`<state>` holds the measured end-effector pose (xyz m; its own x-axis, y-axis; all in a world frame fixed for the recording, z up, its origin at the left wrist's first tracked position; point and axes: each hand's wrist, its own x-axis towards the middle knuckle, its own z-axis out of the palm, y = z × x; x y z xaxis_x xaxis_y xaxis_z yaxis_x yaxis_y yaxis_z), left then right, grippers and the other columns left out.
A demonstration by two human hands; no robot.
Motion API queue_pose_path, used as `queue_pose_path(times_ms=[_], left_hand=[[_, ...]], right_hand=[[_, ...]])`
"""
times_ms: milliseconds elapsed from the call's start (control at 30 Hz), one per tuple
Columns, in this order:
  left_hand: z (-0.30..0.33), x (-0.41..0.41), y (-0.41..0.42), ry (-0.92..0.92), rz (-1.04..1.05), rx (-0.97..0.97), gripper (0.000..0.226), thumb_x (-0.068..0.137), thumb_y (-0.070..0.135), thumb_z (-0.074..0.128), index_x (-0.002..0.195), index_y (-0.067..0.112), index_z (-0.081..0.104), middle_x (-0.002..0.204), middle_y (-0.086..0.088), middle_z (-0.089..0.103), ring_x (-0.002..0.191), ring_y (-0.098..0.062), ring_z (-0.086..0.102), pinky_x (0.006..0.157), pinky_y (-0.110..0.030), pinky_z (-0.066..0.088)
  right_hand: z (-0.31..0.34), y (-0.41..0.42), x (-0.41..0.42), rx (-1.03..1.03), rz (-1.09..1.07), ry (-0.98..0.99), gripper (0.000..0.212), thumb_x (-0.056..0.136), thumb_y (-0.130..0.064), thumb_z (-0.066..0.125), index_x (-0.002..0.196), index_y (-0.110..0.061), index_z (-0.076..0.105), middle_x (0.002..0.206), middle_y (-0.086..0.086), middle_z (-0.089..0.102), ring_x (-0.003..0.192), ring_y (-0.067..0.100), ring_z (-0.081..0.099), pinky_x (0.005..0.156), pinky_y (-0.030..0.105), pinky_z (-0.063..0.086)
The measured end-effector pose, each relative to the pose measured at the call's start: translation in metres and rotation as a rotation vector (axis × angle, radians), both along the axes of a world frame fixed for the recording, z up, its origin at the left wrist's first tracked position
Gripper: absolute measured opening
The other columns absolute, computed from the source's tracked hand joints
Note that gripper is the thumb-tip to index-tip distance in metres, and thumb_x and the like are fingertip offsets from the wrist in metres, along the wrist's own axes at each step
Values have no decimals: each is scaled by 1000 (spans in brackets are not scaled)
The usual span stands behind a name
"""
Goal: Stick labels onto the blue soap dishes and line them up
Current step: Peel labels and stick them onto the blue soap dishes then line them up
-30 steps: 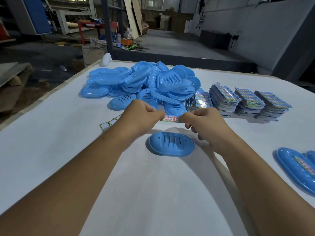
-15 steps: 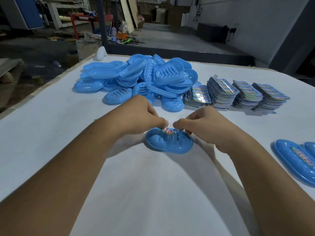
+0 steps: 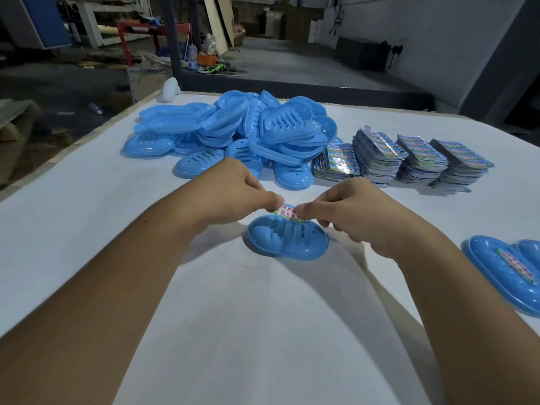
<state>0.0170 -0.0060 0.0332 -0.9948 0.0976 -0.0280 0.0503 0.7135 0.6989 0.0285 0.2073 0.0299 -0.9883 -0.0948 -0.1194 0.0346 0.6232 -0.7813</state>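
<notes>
A blue slotted soap dish (image 3: 287, 240) lies upside down on the white table (image 3: 263, 331) in front of me. My left hand (image 3: 236, 191) and my right hand (image 3: 347, 209) each pinch one end of a small printed label (image 3: 287, 211) held at the far edge of that dish. Whether the label touches the dish I cannot tell. Behind the hands is a heap of unlabelled blue soap dishes (image 3: 242, 133). At the right edge lie labelled soap dishes (image 3: 505, 270) side by side.
Several stacks of printed label sheets (image 3: 403, 159) stand behind my right hand. A white object (image 3: 171, 89) sits at the table's far left corner. Beyond the table lies a cluttered workshop floor with a red frame (image 3: 140, 27).
Both hands brought the label down from above the table to the far edge of the single dish and moved closer together. The view has shifted slightly.
</notes>
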Motion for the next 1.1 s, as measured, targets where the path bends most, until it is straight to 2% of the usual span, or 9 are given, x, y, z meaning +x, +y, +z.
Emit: queue_pose_path(times_ms=[67,167,233,333,467,833,967,1033,1100], left_hand=[[-1,0,1,-15,-2,-31,23,72,56,82,67,34,79,57,8,57,53,-9,48,56,-26,40],[-1,2,4,-7,-20,-101,22,74,54,81,61,38,75,42,15,51,39,-1,45,37,-15,33],[-1,4,5,20,-33,-133,20,73,53,81,60,40,73,42,17,54,40,4,48,33,-12,30],[-2,6,7,48,-43,-187,14,70,57,80,65,46,73,54,20,64,52,4,58,50,-21,41],[-3,8,10,87,-52,-267,13,70,58,77,68,46,73,62,19,69,71,-6,67,68,-29,55],[-3,14,15,199,8,-411,23,71,57,73,66,35,71,68,17,67,74,-6,62,60,-27,44],[-4,15,17,253,18,-463,24,72,57,72,67,34,70,69,16,66,72,-6,61,58,-26,43],[-4,16,18,301,15,-508,26,72,59,71,65,33,68,68,15,64,70,-6,59,54,-25,36],[-3,17,18,366,20,-558,32,71,62,72,63,32,65,66,13,63,69,-8,57,51,-23,31]], right_hand=[[1,1,1,20,10,-8,43,70,-51,85,48,-20,65,52,-4,44,48,14,32,42,23,26],[-2,-1,2,36,32,3,43,71,-49,86,53,-14,68,49,-5,38,41,11,27,36,17,23],[-4,-3,2,72,53,26,50,70,-50,86,63,-5,68,50,-5,34,45,11,25,37,17,21],[-6,-4,3,106,74,59,59,67,-53,86,69,2,64,53,-1,31,50,13,24,40,21,21],[-5,-6,4,162,89,86,58,67,-52,85,70,2,65,55,1,31,52,14,24,45,25,22],[-5,-8,6,185,82,102,56,72,-46,84,71,5,63,53,1,29,48,13,22,40,21,19],[-6,-9,5,199,80,122,46,71,-49,85,66,-5,72,44,-1,44,39,9,32,38,18,27],[-7,-10,5,237,92,149,44,71,-53,84,66,-11,75,51,4,60,40,5,40,45,23,35],[-8,-10,4,271,83,183,42,69,-56,84,64,-16,74,55,-1,66,41,3,46,48,26,40]])
